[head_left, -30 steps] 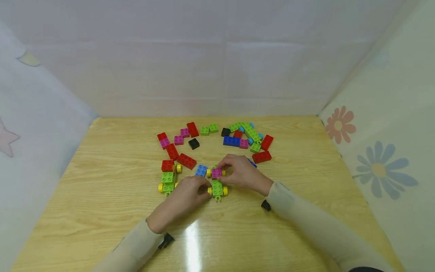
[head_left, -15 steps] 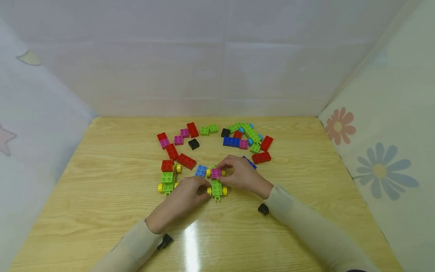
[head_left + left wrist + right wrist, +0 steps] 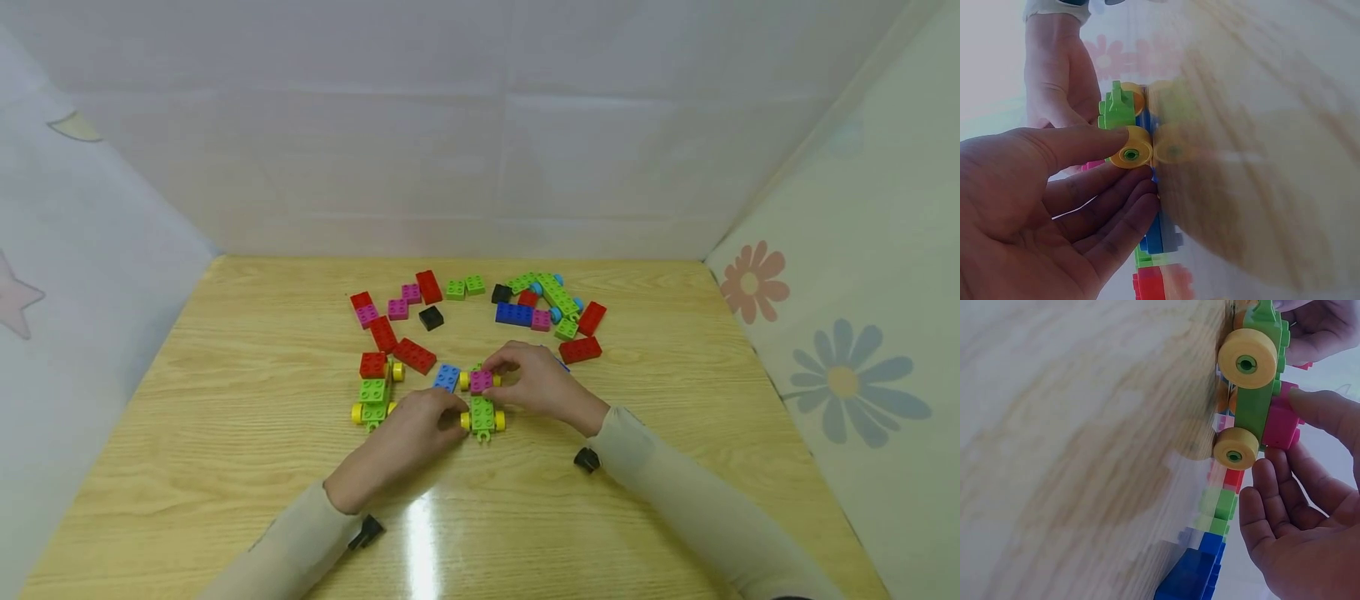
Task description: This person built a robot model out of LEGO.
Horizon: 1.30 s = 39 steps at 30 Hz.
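The pink brick (image 3: 1280, 419) sits on the far part of a green wheeled base (image 3: 482, 415) that stands on the wooden table (image 3: 225, 375), and the right hand (image 3: 536, 379) pinches it between thumb and fingers (whether it is pressed fully down, I cannot tell). At the near end of the base, the left hand (image 3: 420, 425) has its thumb and fingertips closed about a yellow wheel (image 3: 1132, 154). A light blue brick (image 3: 447, 377) lies just left of the base, and farther left stands another wheeled base (image 3: 374, 412) bearing a green brick (image 3: 372, 391) and a red brick (image 3: 372, 365).
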{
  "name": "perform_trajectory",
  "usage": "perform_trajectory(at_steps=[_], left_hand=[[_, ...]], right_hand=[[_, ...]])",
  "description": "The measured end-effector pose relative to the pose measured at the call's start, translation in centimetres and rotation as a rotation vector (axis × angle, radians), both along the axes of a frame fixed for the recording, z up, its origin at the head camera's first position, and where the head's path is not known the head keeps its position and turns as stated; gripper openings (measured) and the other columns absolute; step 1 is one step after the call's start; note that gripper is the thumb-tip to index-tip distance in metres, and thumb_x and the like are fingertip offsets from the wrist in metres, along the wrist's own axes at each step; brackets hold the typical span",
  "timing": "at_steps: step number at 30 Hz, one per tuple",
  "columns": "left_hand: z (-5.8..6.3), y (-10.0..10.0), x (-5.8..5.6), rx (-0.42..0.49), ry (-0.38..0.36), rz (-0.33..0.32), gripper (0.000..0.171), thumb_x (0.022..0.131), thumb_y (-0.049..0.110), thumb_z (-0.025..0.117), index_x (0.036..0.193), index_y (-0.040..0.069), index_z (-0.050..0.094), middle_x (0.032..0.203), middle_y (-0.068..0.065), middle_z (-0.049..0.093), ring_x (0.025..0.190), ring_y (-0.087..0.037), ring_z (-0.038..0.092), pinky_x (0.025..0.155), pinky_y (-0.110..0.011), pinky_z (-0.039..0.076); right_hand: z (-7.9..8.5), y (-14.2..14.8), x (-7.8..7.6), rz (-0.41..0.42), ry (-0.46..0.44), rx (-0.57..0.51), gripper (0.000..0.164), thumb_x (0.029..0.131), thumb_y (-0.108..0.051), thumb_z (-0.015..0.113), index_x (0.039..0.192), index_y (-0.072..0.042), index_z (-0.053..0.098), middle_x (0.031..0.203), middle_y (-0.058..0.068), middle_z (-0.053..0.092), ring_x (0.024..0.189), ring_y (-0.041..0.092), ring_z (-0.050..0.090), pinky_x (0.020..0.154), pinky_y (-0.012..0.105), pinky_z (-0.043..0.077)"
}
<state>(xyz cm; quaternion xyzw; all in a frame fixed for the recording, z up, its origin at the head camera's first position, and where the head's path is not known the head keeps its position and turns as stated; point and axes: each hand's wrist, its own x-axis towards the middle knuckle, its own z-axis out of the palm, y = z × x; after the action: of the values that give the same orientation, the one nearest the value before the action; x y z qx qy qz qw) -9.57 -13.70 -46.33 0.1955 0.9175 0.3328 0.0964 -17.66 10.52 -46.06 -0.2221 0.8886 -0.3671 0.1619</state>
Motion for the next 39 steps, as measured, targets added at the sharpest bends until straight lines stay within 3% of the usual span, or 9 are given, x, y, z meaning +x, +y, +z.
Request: perform_trajectory(at_steps=[15,25,31,39], left_hand=[[0.0,-0.1,0.3,-0.011,0.004,0.016,0.020,0.102,0.010,0.079,0.121,0.006,0.082,0.120,-0.008,0.083,0.114,-0.025,0.077,0.104,-0.049,0.063],[0.3,-0.1,0.3,-0.017,0.000,0.020,0.020,0.102,0.010,0.079,0.121,0.006,0.082,0.121,-0.008,0.083,0.114,-0.024,0.077,0.104,-0.048,0.063],[0.3,0.0,0.2,-0.019,-0.014,0.026,0.019,0.103,0.011,0.078,0.121,0.007,0.082,0.122,-0.007,0.083,0.115,-0.024,0.077,0.106,-0.049,0.063],[0.2,0.2,0.1,-0.020,-0.022,0.028,0.019,0.103,0.011,0.079,0.121,0.006,0.082,0.122,-0.008,0.082,0.117,-0.025,0.076,0.107,-0.050,0.062]], right_hand=[[0.5,0.4,0.0,-0.023,-0.037,-0.032,0.046,0.095,-0.036,0.093,0.135,-0.020,0.079,0.131,-0.005,0.078,0.121,0.019,0.074,0.111,0.047,0.062],[1.3,1.9,-0.8,-0.039,-0.021,-0.068,0.045,0.102,-0.030,0.085,0.142,-0.012,0.075,0.133,0.005,0.078,0.118,0.023,0.074,0.108,0.052,0.061],[2.1,2.6,-2.5,-0.104,-0.035,-0.082,0.045,0.103,-0.032,0.084,0.144,-0.016,0.074,0.140,0.007,0.076,0.129,0.027,0.072,0.112,0.056,0.059],[3.2,3.2,-6.1,-0.162,-0.043,-0.120,0.052,0.105,-0.035,0.081,0.151,-0.013,0.069,0.150,0.010,0.074,0.139,0.031,0.069,0.116,0.055,0.059]])
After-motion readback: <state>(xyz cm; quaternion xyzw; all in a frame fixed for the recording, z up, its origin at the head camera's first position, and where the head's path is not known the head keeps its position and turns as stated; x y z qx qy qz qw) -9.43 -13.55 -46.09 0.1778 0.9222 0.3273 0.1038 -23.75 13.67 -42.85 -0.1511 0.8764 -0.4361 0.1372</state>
